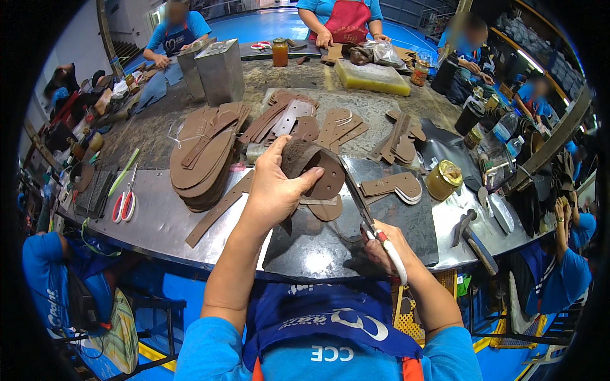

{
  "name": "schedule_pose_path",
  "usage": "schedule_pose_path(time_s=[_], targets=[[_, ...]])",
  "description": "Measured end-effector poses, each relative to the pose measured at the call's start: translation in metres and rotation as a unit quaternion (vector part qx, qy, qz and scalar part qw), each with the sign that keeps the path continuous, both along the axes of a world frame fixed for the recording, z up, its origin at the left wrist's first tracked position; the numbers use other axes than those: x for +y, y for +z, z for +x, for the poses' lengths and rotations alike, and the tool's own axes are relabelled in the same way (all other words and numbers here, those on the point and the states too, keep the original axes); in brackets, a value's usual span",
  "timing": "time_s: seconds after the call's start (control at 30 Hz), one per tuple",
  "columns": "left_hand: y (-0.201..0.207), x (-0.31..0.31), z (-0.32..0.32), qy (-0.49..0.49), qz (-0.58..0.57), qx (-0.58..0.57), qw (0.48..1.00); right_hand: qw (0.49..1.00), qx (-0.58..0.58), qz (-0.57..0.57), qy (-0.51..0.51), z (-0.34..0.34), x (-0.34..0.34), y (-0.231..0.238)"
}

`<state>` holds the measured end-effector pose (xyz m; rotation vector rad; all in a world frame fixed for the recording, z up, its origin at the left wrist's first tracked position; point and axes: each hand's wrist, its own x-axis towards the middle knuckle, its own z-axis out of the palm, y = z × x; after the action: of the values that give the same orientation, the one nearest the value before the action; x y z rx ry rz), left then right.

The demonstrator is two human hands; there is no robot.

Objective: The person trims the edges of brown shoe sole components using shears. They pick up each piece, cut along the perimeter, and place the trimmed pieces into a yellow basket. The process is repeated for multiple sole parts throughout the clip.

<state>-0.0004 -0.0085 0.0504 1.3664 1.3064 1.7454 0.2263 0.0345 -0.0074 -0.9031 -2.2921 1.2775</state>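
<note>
My left hand (270,190) is raised over the metal-topped bench and pinches a curved brown leather piece (329,181) with small punched holes, thumb on its smooth face. My right hand (393,246) grips scissors (360,202) with red and white handles. Their blades point up along the leather piece's right edge; whether they touch it I cannot tell. Below the held piece lie a rounded brown piece (326,209) and a dark cutting mat (406,232). To its right rest brown straps with a pale rounded edge (394,185).
A stack of brown sole-shaped pieces (197,162) lies at left, with strap piles (286,117) behind. Spare scissors (125,202) rest at far left. A glue jar (443,180) and hammer (478,247) stand at right. Metal tins (219,73) and co-workers are across the bench.
</note>
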Motion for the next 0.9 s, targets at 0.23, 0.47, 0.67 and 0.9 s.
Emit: schedule_pose_path(time_s=[0.23, 0.47, 0.67, 0.9], targets=[[0.007, -0.003, -0.009, -0.019, -0.033, 0.058, 0.998, 0.996, -0.043, 0.081, 0.010, 0.006, -0.002, 0.007], [0.003, -0.003, -0.006, -0.031, -0.032, 0.049, 0.998, 0.998, -0.059, 0.021, 0.026, 0.012, -0.003, 0.008], [-0.001, -0.003, 0.003, -0.048, -0.035, 0.039, 0.997, 0.998, 0.015, 0.050, 0.040, 0.007, 0.002, -0.004], [0.002, -0.002, -0.001, -0.046, -0.029, 0.076, 0.996, 0.997, -0.050, 0.016, 0.048, 0.010, 0.001, 0.008]])
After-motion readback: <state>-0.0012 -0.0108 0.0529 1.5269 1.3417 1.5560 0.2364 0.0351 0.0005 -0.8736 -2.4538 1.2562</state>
